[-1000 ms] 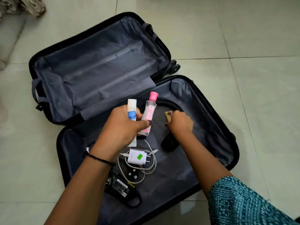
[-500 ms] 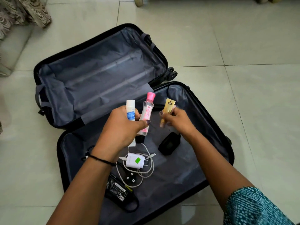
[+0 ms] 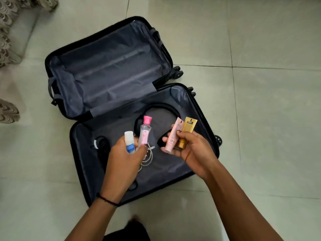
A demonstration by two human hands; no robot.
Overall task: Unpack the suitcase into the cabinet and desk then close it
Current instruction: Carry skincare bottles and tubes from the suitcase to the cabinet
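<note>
The suitcase (image 3: pixel 76 136) lies open on the floor (image 3: pixel 260 119), its lid half (image 3: pixel 107 70) far and left, its base half (image 3: pixel 173 164) near and right. In the base, the headphones (image 3: pixel 161 107) lie at the far side, a coiled cable (image 3: pixel 102 145) at the left wall, and a charger cable (image 3: pixel 147 159) in the middle. Above the base, the left hand (image 3: pixel 125 159) holds a short bottle (image 3: pixel 129 142) with a tall bottle (image 3: pixel 145 134) just to its right. The right hand (image 3: pixel 192 150), further right, holds two tubes (image 3: pixel 172 136) side by side. Draped fabric (image 3: pixel 10 32) hangs at the far left.
</note>
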